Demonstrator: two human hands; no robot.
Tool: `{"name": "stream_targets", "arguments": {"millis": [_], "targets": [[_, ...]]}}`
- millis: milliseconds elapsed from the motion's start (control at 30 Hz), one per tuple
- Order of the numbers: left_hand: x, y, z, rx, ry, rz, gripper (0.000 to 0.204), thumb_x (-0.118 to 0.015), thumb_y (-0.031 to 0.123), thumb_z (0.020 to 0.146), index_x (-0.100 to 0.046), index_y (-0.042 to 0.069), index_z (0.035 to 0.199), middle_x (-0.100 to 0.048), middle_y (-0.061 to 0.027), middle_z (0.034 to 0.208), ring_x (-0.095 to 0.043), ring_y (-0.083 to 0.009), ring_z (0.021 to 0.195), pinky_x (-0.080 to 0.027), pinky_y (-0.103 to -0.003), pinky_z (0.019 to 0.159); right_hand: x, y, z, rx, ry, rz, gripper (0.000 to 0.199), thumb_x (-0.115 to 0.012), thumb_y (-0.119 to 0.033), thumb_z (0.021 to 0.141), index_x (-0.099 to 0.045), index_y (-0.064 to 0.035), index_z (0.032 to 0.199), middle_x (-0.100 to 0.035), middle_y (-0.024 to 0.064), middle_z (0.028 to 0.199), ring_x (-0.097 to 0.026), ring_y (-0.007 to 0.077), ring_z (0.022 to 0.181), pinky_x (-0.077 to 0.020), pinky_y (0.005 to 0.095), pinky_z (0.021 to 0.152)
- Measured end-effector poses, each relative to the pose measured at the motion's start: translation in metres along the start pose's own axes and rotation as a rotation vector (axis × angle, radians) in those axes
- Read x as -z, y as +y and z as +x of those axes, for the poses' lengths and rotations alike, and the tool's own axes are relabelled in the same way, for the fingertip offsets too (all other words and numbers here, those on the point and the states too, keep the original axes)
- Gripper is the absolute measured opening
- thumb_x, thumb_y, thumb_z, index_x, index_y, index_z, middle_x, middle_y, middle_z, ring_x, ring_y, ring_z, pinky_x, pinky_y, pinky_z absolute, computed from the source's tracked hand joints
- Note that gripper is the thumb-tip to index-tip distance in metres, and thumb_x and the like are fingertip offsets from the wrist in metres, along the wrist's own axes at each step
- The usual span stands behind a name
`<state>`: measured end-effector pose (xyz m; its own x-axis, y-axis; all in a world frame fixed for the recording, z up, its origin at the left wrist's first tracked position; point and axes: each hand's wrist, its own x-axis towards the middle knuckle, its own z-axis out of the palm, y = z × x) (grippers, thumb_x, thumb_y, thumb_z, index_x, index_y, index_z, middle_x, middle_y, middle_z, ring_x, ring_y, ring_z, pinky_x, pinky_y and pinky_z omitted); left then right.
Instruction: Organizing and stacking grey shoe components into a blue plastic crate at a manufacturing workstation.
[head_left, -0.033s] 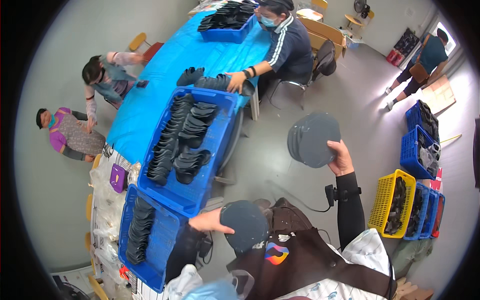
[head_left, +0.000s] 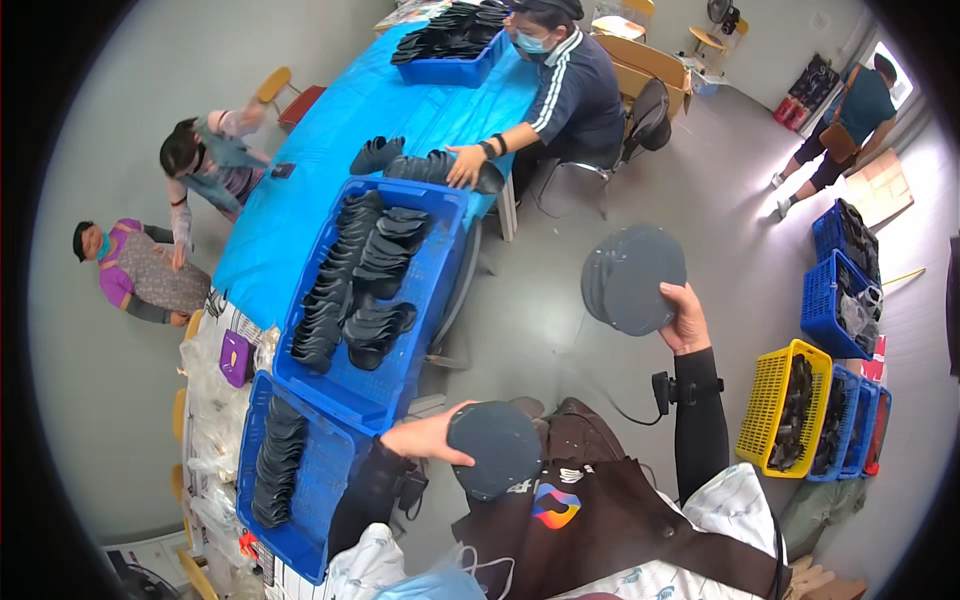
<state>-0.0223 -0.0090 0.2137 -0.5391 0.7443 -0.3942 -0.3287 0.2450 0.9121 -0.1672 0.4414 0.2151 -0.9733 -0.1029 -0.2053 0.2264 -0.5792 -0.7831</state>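
In my left hand [head_left: 425, 438] is a dark grey, rounded flat piece [head_left: 496, 450], gripped by its left edge in front of my apron. My right hand [head_left: 686, 322] holds a small stack of similar rounded dark pieces [head_left: 638, 280] out to the right, above the floor. My thumb lies over the stack's edge. Left of my hands, a large blue crate [head_left: 385, 385] holds rows of curved black pieces [head_left: 335, 285]. Nearer to me, a second blue crate [head_left: 325, 470] contains one row of such black pieces [head_left: 280, 460].
A long table with a blue cover [head_left: 300, 170] runs away to the left. Across it, a masked co-worker [head_left: 580, 90] touches a row of dark pieces [head_left: 420, 165]. Two more people stand at the left. Yellow [head_left: 770, 400] and blue baskets [head_left: 828, 310] line the right side.
Both my hands, with the pieces in them, have shifted slightly to the right. The masked co-worker's hand has moved a little left. A person at the left has moved an arm.
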Motion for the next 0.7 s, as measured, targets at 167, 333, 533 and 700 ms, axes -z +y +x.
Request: {"name": "stream_targets", "arguments": {"millis": [167,333,533,700], "targets": [[0.010,0.098,0.114,0.097,-0.101,0.058,0.086,-0.090,0.008,0.077,-0.045,0.003,0.150,-0.061,-0.0094,0.134,-0.054,-0.0182,0.129,-0.044,-0.035,0.111,0.089,-0.034,0.041,0.024,0.077,0.070,0.053,-0.073,-0.013,0.090,-0.056,0.0014,0.138,-0.064,0.0116,0.131,-0.063,0.0231,0.122,-0.0506,0.0395,0.106],[0.068,0.074,0.200,0.024,0.258,-0.226,0.086,-0.089,0.000,0.074,-0.047,0.001,0.150,-0.061,-0.0079,0.137,-0.057,-0.0183,0.127,-0.046,-0.035,0.110,0.114,-0.049,0.149,-0.047,0.104,0.071,0.050,-0.074,-0.011,0.091,-0.056,-0.0004,0.137,-0.066,0.0097,0.127,-0.064,0.0205,0.118,-0.0515,0.0368,0.103],[0.226,0.085,0.311,-0.450,0.751,-0.863,0.065,-0.070,-0.004,0.092,-0.047,0.004,0.152,-0.059,-0.0116,0.146,-0.056,-0.0271,0.135,-0.047,-0.046,0.113,0.087,-0.074,0.306,-0.151,0.074,-0.016,0.043,-0.074,-0.012,0.093,-0.059,0.0003,0.131,-0.069,0.0083,0.120,-0.068,0.0192,0.109,-0.0553,0.0359,0.096],[0.323,0.098,0.355,-0.626,1.010,-1.134,0.048,-0.069,0.006,0.098,-0.054,0.003,0.144,-0.063,-0.0140,0.141,-0.060,-0.0311,0.131,-0.046,-0.054,0.113,0.028,-0.051,0.444,-0.272,-0.092,0.062,0.044,-0.075,-0.009,0.094,-0.060,-0.0006,0.134,-0.068,0.0089,0.125,-0.068,0.0206,0.112,-0.0576,0.0366,0.094]]}}
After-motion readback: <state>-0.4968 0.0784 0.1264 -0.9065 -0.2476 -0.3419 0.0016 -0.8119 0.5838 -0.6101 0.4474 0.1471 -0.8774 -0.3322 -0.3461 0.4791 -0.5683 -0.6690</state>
